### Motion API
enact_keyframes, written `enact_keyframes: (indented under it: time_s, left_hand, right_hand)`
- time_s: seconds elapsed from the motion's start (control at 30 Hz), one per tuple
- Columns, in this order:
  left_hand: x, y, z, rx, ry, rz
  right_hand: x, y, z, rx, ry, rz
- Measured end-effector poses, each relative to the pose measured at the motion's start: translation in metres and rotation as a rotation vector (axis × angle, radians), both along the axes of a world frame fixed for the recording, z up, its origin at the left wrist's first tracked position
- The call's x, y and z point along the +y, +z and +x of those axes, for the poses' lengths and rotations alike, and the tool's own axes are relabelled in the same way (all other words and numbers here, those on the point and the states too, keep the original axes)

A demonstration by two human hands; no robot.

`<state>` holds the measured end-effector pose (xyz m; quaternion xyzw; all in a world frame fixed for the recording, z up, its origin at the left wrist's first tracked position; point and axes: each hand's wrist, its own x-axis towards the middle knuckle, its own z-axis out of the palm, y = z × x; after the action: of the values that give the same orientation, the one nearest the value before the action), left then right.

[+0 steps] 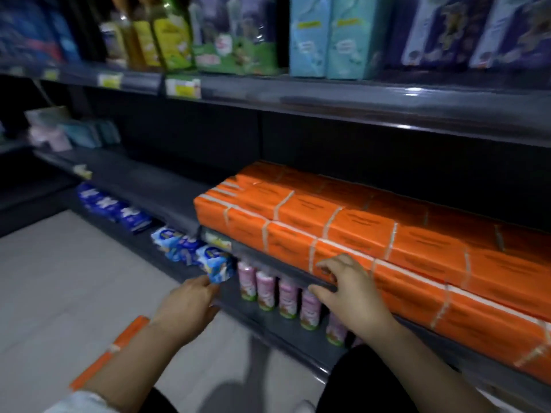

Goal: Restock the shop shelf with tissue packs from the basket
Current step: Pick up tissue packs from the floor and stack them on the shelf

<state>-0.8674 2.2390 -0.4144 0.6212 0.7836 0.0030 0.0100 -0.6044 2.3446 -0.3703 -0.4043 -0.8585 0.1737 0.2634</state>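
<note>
Tissue packs (372,234), orange and banded with pale tape, lie in a long block two layers high along the right part of the middle shelf (143,186); the shelf's left part is bare dark metal. Above it the upper shelf (328,102) carries light blue boxes (328,40), with green and yellow packages to their left, all blurred. The pale floor (59,278) runs along the left side below the shelves, and one more orange pack (119,344) lies on it, partly under my left forearm.

My right hand (348,290) is at the front of the orange block. Its bent fingers (323,268) touch the face of the nearest pack and the thumb lies along the shelf's front rail; I cannot tell whether it grasps the pack or only rests there. My left hand (187,305) reaches toward the bottom shelf with fingers loose and nothing in it, its tips right at the blue and white packets (190,248). Just right of those, pink cans (265,290) stand upright in a row, below my right hand.
</note>
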Motion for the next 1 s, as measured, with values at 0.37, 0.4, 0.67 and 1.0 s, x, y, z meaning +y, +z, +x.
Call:
enact_keyframes:
  time_s: [0.37, 0.4, 0.67, 1.0]
  left_hand:
    - [-0.08, -0.047, -0.11, -0.133, 0.349, 0.11]
    - [-0.082, -0.05, -0.118, -0.145, 0.373, 0.108]
    - [-0.105, -0.084, -0.195, -0.255, 0.566, 0.063]
    - [-0.155, -0.232, -0.253, -0.312, 0.725, -0.25]
  right_hand:
    - [0.007, -0.069, -0.148, -0.417, 0.253, -0.08]
    - [0.008, -0.074, -0.161, -0.451, 0.279, -0.063]
    - [0.006, -0.127, -0.231, -0.713, 0.424, -0.15]
    - [0.01, -0.259, -0.327, -0.674, 0.32, -0.597]
